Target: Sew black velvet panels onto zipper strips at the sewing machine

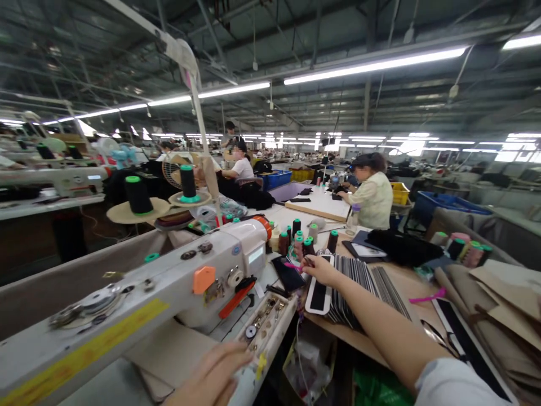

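Note:
My right hand reaches out over the bench with its fingers pinched together. A thin pink thing sticks out from the fingertips; its kind is too small to make out. Under that hand lie a white-framed piece with a black strip and a long row of stacked black-and-grey strips. A dark flat pouch-like piece is just left of the fingers. My left hand, slightly blurred, has its fingers stretched out beside the tray of small metal parts, at the front of the white sewing machine.
Several thread cones stand behind my right hand. Scissors and another pink piece lie to the right, near brown fabric. A co-worker works at a white board across the bench. A thread stand pole rises behind the machine.

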`<state>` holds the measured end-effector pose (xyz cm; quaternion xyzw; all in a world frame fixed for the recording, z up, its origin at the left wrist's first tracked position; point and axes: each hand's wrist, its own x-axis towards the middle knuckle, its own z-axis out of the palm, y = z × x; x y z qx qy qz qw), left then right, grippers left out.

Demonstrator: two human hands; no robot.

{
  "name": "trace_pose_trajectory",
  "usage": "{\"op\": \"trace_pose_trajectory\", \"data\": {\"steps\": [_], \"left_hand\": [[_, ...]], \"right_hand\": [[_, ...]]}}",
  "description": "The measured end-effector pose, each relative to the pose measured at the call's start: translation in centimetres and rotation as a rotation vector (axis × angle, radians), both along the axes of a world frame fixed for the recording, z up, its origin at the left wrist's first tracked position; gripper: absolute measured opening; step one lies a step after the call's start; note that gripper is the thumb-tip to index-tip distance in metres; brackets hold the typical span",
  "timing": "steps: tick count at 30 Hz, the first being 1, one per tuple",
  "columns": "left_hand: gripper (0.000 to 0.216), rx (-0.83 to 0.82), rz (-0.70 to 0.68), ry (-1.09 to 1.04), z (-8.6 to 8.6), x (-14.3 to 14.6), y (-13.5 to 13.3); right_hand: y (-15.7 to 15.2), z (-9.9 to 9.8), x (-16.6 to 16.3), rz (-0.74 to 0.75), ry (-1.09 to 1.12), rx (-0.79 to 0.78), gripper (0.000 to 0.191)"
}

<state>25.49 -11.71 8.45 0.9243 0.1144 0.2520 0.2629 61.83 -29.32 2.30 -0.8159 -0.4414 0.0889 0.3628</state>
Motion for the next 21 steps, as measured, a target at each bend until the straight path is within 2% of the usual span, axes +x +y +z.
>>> {"op": "trace_pose_trajectory", "data": {"steps": [2, 5, 7, 8, 11, 12, 21], "left_hand": [[0.038, 0.038, -0.154, 0.034, 0.5, 5.9, -0.8], [0.063, 0.092, -0.328, 0.143, 0.8, 14.6, -2.1], [0.063, 0.079, -0.292, 0.232, 0.4, 18.8, -2.8], [0.055, 0.067, -0.269, 0.261, 0.1, 20.3, -3.0], [0.018, 0.011, -0.233, 0.261, -0.9, 22.4, -3.1], [0.018, -0.016, -0.23, 0.245, -1.1, 22.6, -3.0], [0.061, -0.462, -0.255, 0.133, -0.7, 22.5, -3.0]], "right_hand": [[-0.1, 0.2, -0.4, 0.033, 0.012, 0.042, 0.031], [-0.2, 0.2, -0.7, 0.063, 0.024, 0.088, 0.03], [-0.3, 0.1, -0.6, 0.067, 0.022, 0.109, 0.03], [-0.3, 0.0, -0.5, 0.065, 0.019, 0.116, 0.03], [-0.6, -0.3, -0.2, 0.049, 0.001, 0.124, 0.031], [-0.7, -0.4, -0.1, 0.044, -0.007, 0.121, 0.031], [-1.6, -0.8, -0.3, -0.083, -0.092, -0.095, 0.032]]}}
